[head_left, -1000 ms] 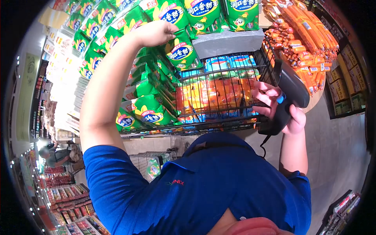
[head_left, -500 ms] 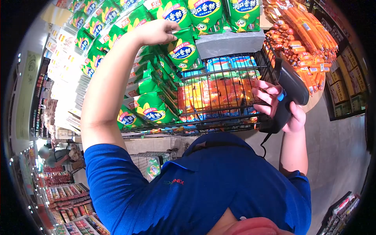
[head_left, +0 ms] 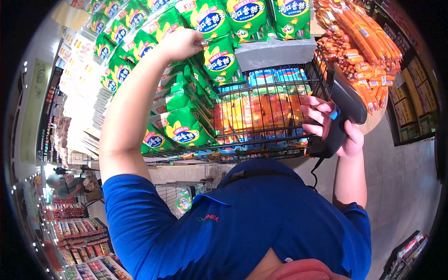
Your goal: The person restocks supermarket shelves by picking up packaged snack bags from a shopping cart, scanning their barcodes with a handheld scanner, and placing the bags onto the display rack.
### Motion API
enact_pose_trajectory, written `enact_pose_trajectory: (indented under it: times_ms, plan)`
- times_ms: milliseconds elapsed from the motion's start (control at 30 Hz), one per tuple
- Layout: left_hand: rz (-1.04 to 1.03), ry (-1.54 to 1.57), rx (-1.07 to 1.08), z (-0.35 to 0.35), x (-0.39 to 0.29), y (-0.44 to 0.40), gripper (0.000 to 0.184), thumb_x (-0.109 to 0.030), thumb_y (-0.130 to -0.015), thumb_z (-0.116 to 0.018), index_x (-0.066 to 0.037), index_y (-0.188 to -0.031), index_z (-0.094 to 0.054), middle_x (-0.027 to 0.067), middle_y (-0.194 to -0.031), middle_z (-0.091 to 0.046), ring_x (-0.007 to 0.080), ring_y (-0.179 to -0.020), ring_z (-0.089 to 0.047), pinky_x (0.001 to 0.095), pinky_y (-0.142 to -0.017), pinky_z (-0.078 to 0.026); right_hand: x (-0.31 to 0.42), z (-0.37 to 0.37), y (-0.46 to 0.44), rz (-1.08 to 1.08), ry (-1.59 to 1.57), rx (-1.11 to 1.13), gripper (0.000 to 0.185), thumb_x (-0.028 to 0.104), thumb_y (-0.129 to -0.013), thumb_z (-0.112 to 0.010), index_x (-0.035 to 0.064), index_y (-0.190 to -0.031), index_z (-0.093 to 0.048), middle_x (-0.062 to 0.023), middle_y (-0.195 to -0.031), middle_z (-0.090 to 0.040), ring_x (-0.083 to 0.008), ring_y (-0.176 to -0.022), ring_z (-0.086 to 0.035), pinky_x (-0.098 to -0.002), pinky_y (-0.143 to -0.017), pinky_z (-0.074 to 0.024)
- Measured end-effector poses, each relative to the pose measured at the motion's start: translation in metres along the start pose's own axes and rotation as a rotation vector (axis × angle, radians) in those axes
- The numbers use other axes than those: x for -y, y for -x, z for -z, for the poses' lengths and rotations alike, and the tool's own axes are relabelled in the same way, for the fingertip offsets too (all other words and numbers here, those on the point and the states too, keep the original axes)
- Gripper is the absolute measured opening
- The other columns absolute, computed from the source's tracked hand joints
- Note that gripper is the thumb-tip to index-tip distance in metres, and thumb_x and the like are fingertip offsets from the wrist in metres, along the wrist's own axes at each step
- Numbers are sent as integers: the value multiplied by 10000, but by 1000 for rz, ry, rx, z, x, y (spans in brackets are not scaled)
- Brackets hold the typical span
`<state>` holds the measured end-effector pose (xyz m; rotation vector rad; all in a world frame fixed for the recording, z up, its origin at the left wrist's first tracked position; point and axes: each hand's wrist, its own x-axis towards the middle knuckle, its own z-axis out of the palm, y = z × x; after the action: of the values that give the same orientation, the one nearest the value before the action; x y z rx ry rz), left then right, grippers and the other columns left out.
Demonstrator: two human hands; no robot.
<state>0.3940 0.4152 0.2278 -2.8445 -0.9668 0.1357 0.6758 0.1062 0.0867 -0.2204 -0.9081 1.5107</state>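
My left hand reaches over the display with its fingers curled closed at the upper left corner of a green sausage bag, which hangs tilted in front of other bags. My fingertips are partly hidden, but they seem to pinch the bag's edge. More green bags of the same kind stand in rows beneath my left forearm. My right hand is wrapped round a black corded barcode scanner with a blue trigger. It is beside the right end of the wire basket.
A black wire basket holds orange and blue packets. A grey block lies behind it, and long orange sausage packs are piled at the right. A shopping cart stands at lower left; a person is farther off.
My left hand has shifted slightly left and down relative to the bag's top edge. The display has moved a little in view. My right hand keeps the scanner in nearly the same place.
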Motion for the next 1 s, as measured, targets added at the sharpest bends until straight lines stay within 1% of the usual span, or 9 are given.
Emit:
enact_pose_trajectory:
  times_ms: [233,433,500,667,700,767,833,900,1000]
  plan:
    - [45,33,31,10,-13,10,270,-187,-788,-640,-48,-1019,-638,155,-878,-673,310,-850,-643,411,-749,-500,-1,2,1,-6,-15,1,695,319,-890,-564,-51,-1402,-276,-259,-1470,-252,-407,-1365,-265,-512,-1055,-351]
    - [36,19,-192,32,-27,39,286,-223,-849,-607,-44,-1071,-628,159,-943,-669,307,-874,-639,399,-772,-500,1,0,2,-13,-14,-23,726,311,-883,-574,-47,-1419,-239,-247,-1464,-277,-406,-1361,-274,-507,-1054,-354]
    - [-1,-20,-371,40,-34,60,269,-241,-879,-581,-47,-1059,-631,148,-944,-670,307,-859,-639,387,-772,-499,0,1,2,-24,-10,-42,763,317,-864,-594,-49,-1423,-225,-242,-1457,-293,-400,-1357,-285,-502,-1053,-357]
    - [-18,75,-585,49,-76,130,198,-190,-871,-605,-28,-975,-651,140,-920,-668,284,-821,-645,358,-740,-499,2,0,2,-72,-4,-59,801,324,-837,-618,-47,-1425,-221,-242,-1455,-296,-389,-1350,-303,-491,-1051,-363]
    - [-50,65,-661,41,-84,144,153,-142,-841,-636,-26,-937,-660,135,-866,-667,270,-782,-645,348,-716,-501,2,0,2,-83,-1,-66,809,325,-830,-624,-48,-1425,-222,-243,-1455,-293,-385,-1349,-307,-487,-1051,-364]
    - [-110,170,-604,28,-110,172,99,-39,-788,-631,-14,-883,-649,108,-799,-656,243,-720,-638,331,-665,-505,2,1,2,-93,2,-43,804,322,-832,-623,-49,-1423,-225,-250,-1455,-288,-388,-1350,-303,-493,-1051,-361]
    - [-449,456,-690,-8,-124,180,48,4,-756,-617,3,-804,-617,108,-749,-644,253,-661,-642,339,-567,-509,3,4,-1,-108,10,-20,798,320,-833,-622,-50,-1421,-228,-256,-1455,-282,-391,-1352,-299,-498,-1052,-358]
    - [-456,526,-662,-37,-151,189,110,-35,-717,-662,-16,-822,-636,89,-755,-647,234,-664,-642,327,-562,-510,2,4,-2,-86,22,41,609,349,-867,-591,-51,-1297,-429,-274,-1454,-238,-407,-1354,-279,-524,-1046,-357]
    - [-328,669,-544,-81,-186,199,151,-107,-706,-722,-41,-827,-662,75,-795,-653,230,-716,-639,341,-627,-507,2,6,-2,-89,64,45,589,366,-879,-579,-51,-1273,-445,-283,-1450,-235,-421,-1354,-268,-535,-1037,-368]
